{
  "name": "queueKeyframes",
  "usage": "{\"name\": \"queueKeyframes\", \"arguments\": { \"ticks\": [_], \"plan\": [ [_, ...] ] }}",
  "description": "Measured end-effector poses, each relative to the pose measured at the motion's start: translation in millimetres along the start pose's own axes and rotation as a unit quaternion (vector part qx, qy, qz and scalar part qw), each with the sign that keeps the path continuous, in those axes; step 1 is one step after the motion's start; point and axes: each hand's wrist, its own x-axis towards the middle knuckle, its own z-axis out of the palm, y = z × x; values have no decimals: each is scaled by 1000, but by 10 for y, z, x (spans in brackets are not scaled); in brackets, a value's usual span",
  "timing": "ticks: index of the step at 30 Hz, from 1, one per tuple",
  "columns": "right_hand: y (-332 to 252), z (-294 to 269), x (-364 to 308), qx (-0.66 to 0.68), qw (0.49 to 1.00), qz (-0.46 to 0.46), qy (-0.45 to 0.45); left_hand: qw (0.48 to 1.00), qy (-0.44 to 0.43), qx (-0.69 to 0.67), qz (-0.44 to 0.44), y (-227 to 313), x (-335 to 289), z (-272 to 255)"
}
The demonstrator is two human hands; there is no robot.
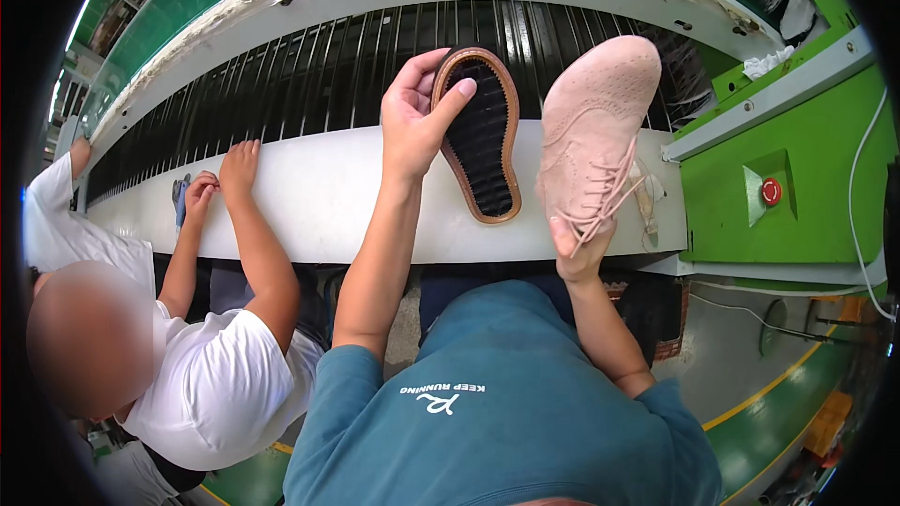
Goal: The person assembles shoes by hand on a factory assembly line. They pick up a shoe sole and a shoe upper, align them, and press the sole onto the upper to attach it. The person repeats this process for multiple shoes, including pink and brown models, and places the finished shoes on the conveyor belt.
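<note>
My left hand [417, 117] grips a shoe sole [480, 136] by its wide toe end, thumb pressed on the black inner face. The sole has a tan stitched rim, and its narrow heel end points back toward me over the white ledge. In my right hand [579, 253] is a pink lace-up shoe upper [600, 98], held near the heel with its toe pointing away. Small punched holes pattern its toe, and its laces are tied. Sole and upper are side by side, a small gap between them. The fingers of my right hand are mostly hidden behind the upper.
A white ledge [328, 197] runs before a dark roller conveyor [356, 66]. A brush [645, 201] lies on the ledge near my right hand. The green machine housing [787, 169] carries a red button [771, 191]. At left, a person in a white shirt [216, 384] rests both hands at the ledge.
</note>
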Motion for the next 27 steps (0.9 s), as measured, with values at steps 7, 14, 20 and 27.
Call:
{"name": "queueKeyframes", "arguments": {
  "ticks": [7, 14, 20, 27],
  "plan": [
    [-133, 222, -265, 2, 999, -32, -26, 998, -43, 47, 3, 130, -126, 119],
    [-209, 286, -208, 23, 999, -20, -27, 996, -78, 45, -3, 167, 6, 330],
    [-68, 238, -160, 37, 998, -25, -52, 995, -93, 45, 14, 82, 18, 306],
    [1, 240, -320, 62, 994, 4, -85, 993, -110, 6, 29, 181, -114, 302]
  ]
}}
